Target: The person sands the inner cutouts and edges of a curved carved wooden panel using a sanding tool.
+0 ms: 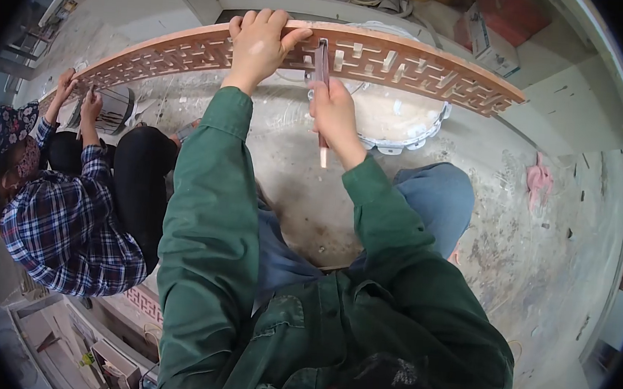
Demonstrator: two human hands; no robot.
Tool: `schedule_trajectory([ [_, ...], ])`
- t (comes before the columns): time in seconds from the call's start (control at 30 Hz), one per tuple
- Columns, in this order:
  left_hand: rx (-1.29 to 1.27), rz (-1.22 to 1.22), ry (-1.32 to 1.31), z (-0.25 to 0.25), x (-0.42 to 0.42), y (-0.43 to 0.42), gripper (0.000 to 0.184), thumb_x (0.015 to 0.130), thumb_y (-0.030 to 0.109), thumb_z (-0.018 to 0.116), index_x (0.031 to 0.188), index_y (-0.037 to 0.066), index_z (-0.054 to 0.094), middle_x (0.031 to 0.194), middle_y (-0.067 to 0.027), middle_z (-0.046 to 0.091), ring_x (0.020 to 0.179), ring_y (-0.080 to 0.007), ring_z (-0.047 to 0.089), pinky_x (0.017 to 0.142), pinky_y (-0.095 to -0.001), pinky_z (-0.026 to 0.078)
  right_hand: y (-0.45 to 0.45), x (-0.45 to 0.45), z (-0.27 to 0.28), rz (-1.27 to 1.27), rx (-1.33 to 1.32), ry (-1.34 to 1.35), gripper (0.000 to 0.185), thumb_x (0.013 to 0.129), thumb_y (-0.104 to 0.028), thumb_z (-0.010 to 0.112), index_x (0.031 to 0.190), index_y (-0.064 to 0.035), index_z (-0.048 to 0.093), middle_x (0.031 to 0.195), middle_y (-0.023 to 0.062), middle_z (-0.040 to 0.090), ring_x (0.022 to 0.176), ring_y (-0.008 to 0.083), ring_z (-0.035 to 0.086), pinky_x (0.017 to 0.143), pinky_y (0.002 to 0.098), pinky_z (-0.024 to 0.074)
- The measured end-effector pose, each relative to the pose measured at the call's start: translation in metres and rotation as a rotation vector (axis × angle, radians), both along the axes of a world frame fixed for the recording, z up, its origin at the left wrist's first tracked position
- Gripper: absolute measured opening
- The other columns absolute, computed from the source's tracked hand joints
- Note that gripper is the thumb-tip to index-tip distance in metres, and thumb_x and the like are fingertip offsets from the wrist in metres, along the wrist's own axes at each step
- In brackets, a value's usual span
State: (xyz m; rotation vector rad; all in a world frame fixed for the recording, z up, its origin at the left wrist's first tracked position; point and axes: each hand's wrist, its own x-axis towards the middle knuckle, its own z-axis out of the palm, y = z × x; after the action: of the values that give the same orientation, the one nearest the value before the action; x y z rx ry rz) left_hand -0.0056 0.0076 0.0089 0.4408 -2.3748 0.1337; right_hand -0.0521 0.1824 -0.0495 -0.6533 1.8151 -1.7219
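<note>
A long reddish-brown wooden fretwork panel point(371, 41) stretches across the upper view, standing on its long edge. My left hand point(258, 50) grips its top edge, fingers over the far side and thumb along the rim. In my right hand point(334, 116) is a narrow stick point(322, 65) with a dull brown-purple surface and a paler lower end. Its upper tip sits at an opening in the lattice, just right of my left thumb. How deep the tip goes in cannot be seen.
Behind the panel, a white-rimmed round tub point(397, 132) stands on the stained floor. At left, a co-worker in a plaid shirt point(78, 227) has both hands at the panel's far end, near a bucket point(117, 110). A pink cloth point(538, 179) lies at right; a cardboard box point(492, 40) sits beyond.
</note>
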Motion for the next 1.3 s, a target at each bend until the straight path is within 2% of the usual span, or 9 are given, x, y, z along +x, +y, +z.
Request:
schedule_trajectory([
  [0.07, -0.026, 0.015, 0.000, 0.000, -0.001, 0.001, 0.047, 0.086, 0.057, 0.061, 0.092, 0.011, 0.063, 0.091, -0.0053, 0.062, 0.092, -0.0280, 0.054, 0.089, -0.0481, 0.032, -0.002, -0.004, -0.024, -0.176, 0.183, 0.732, 0.022, 0.097, -0.023, 0.050, 0.098, -0.0016, 0.054, 0.070, 0.0212, 0.063, 0.058, 0.0399, 0.062, 0.054, 0.0510, 0.0489],
  [0.17, -0.024, 0.008, 0.010, 0.000, -0.001, 0.001, 0.047, 0.086, 0.057, 0.061, 0.092, 0.010, 0.063, 0.089, -0.0051, 0.061, 0.092, -0.0280, 0.053, 0.088, -0.0475, 0.032, 0.001, -0.001, -0.003, -0.107, 0.357, 0.656, 0.020, 0.096, -0.021, 0.049, 0.097, -0.0008, 0.051, 0.077, 0.0281, 0.064, 0.073, 0.0488, 0.062, 0.066, 0.0585, 0.0473],
  [0.77, -0.005, 0.010, 0.012, 0.001, 0.000, 0.003, 0.047, 0.086, 0.058, 0.061, 0.092, 0.011, 0.064, 0.090, -0.0058, 0.061, 0.090, -0.0286, 0.053, 0.090, -0.0475, 0.032, 0.006, -0.006, 0.040, 0.203, 0.774, 0.597, 0.031, 0.090, -0.013, 0.048, 0.114, 0.0053, 0.054, 0.100, 0.0286, 0.069, 0.096, 0.0412, 0.068, 0.085, 0.0492, 0.0517],
  [0.9, -0.062, 0.001, 0.029, -0.002, 0.001, 0.002, 0.046, 0.086, 0.057, 0.060, 0.092, 0.012, 0.064, 0.091, -0.0050, 0.062, 0.090, -0.0280, 0.054, 0.088, -0.0473, 0.033, -0.019, -0.038, 0.056, 0.327, 0.719, 0.545, 0.028, 0.089, -0.011, 0.048, 0.111, 0.0057, 0.054, 0.096, 0.0315, 0.068, 0.094, 0.0419, 0.069, 0.082, 0.0502, 0.0524],
  [1.03, 0.002, 0.002, -0.047, 0.004, 0.002, 0.004, 0.046, 0.086, 0.057, 0.061, 0.093, 0.011, 0.064, 0.092, -0.0050, 0.062, 0.090, -0.0280, 0.054, 0.089, -0.0475, 0.033, 0.000, -0.012, 0.013, 0.086, 0.547, 0.712, 0.020, 0.089, -0.010, 0.047, 0.098, 0.0043, 0.058, 0.088, 0.0306, 0.067, 0.087, 0.0450, 0.068, 0.079, 0.0522, 0.0523],
  [1.1, -0.009, 0.010, -0.039, 0.007, 0.002, 0.004, 0.046, 0.086, 0.056, 0.061, 0.093, 0.011, 0.064, 0.092, -0.0052, 0.062, 0.091, -0.0280, 0.054, 0.090, -0.0477, 0.033, 0.041, 0.008, 0.019, 0.293, 0.639, 0.690, 0.020, 0.089, -0.012, 0.047, 0.096, 0.0035, 0.058, 0.089, 0.0300, 0.067, 0.087, 0.0451, 0.067, 0.079, 0.0523, 0.0517],
  [1.17, 0.000, 0.002, -0.029, 0.003, 0.005, 0.005, 0.046, 0.086, 0.055, 0.062, 0.094, 0.010, 0.064, 0.093, -0.0052, 0.062, 0.093, -0.0281, 0.053, 0.092, -0.0476, 0.032, 0.074, 0.029, -0.002, 0.852, 0.550, 0.586, 0.024, 0.094, -0.024, 0.050, 0.102, -0.0028, 0.056, 0.086, 0.0248, 0.065, 0.083, 0.0435, 0.065, 0.072, 0.0521, 0.0474],
  [1.27, 0.017, -0.007, -0.050, 0.005, 0.007, 0.007, 0.045, 0.086, 0.054, 0.063, 0.098, 0.011, 0.064, 0.096, -0.0045, 0.063, 0.095, -0.0282, 0.054, 0.093, -0.0466, 0.032, 0.094, 0.030, 0.003, 0.748, 0.293, 0.539, 0.024, 0.094, -0.024, 0.048, 0.101, -0.0037, 0.058, 0.087, 0.0247, 0.064, 0.080, 0.0442, 0.063, 0.074, 0.0520, 0.0485],
  [1.3, 0.037, -0.023, -0.057, 0.004, 0.009, 0.008, 0.045, 0.086, 0.054, 0.063, 0.101, 0.011, 0.064, 0.098, -0.0047, 0.063, 0.097, -0.0282, 0.054, 0.093, -0.0462, 0.032, 0.090, 0.019, 0.014, 0.679, 0.218, 0.489, 0.024, 0.097, -0.028, 0.049, 0.102, -0.0069, 0.059, 0.079, 0.0186, 0.063, 0.071, 0.0360, 0.064, 0.067, 0.0473, 0.0490],
])
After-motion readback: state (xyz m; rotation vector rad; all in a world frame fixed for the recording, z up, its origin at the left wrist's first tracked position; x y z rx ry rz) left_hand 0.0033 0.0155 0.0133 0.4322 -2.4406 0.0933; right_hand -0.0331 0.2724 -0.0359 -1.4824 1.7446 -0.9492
